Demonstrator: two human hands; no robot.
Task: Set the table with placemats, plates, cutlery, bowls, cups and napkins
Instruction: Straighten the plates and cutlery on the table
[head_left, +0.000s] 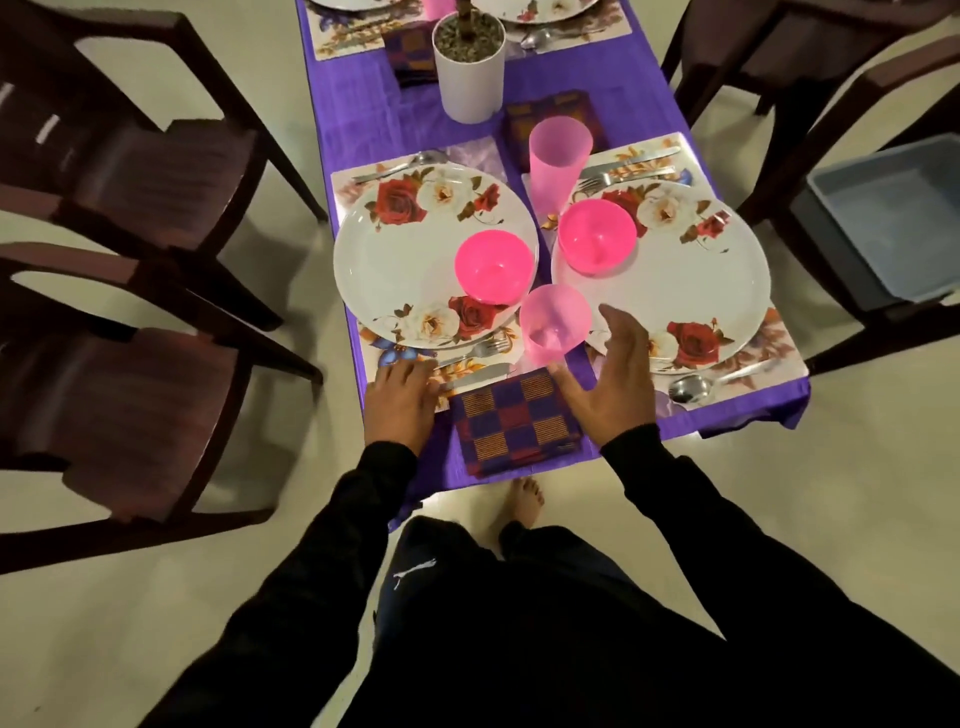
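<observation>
Two floral plates (400, 270) (691, 280) lie on floral placemats (358, 182) on a purple-clothed table (363, 124), each with a pink bowl (493, 267) (597, 236). A pink cup (553, 330) stands between the plates near me, another pink cup (558, 156) farther back. A checked napkin (514, 423) lies at the near edge. My left hand (400, 402) rests flat on the near left placemat beside a knife (478, 376) and fork (475, 351). My right hand (610, 374) hovers open just right of the napkin, holding nothing.
Dark wooden chairs (135, 291) stand left and right of the table. A grey tub (893, 218) sits on the right chair. A white plant pot (470, 67) stands mid-table, with more place settings behind. A spoon (693, 387) lies near the right corner.
</observation>
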